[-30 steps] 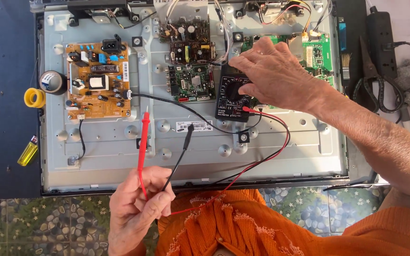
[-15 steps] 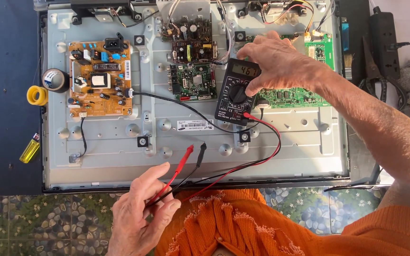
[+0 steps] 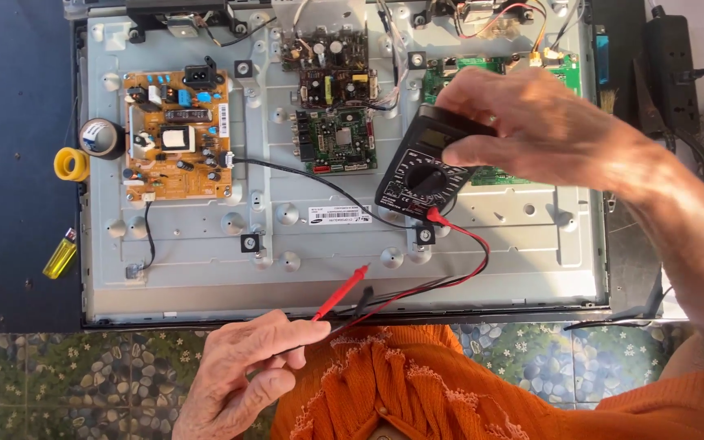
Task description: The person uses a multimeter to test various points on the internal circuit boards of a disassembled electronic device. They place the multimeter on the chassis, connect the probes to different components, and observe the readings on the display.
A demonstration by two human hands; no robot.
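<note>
The right hand [image 3: 531, 122] reaches across the opened metal back panel [image 3: 499, 244] of a flat screen and grasps a black multimeter [image 3: 421, 175] by its upper end, fingers curled over the top edge and thumb along its side, so the meter is tilted with its dial facing up. The meter sits over the middle of the panel, just beside the green circuit board [image 3: 336, 140] and partly over another green board [image 3: 564, 69] at the upper right. Red and black leads run from its lower edge in a loop toward the near edge of the bench [image 3: 30, 163]. The left hand [image 3: 242, 371] is closed in a pinch on the red probe [image 3: 340, 293] and the black probe [image 3: 363, 300] together, both tips pointing up over the panel's lower rim. An orange-brown power board [image 3: 177, 134] lies at the left.
</note>
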